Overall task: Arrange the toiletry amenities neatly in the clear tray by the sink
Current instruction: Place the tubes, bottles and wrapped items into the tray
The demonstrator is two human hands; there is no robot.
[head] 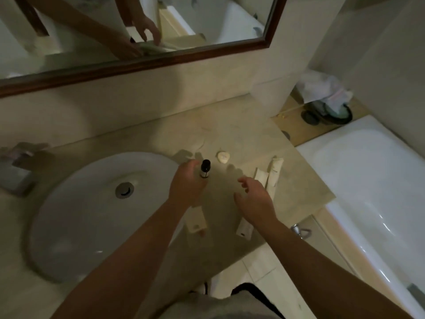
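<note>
Presently the left hand [187,180] has its fingers clamped on a small dark-capped bottle [205,169], upright, just right of the sink [92,203]. The right hand [255,199] hovers with fingers apart above the desk [230,139]. Pale sachets [269,178] and a round soap [223,157] lie nearby. No tray outline can be told.

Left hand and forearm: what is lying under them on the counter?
A cream packet pokes out beneath the left hand and wrist, by the sink rim; its upper end is covered. The hand's grip is on a small dark-capped bottle. No tray outline is discernible.
</note>
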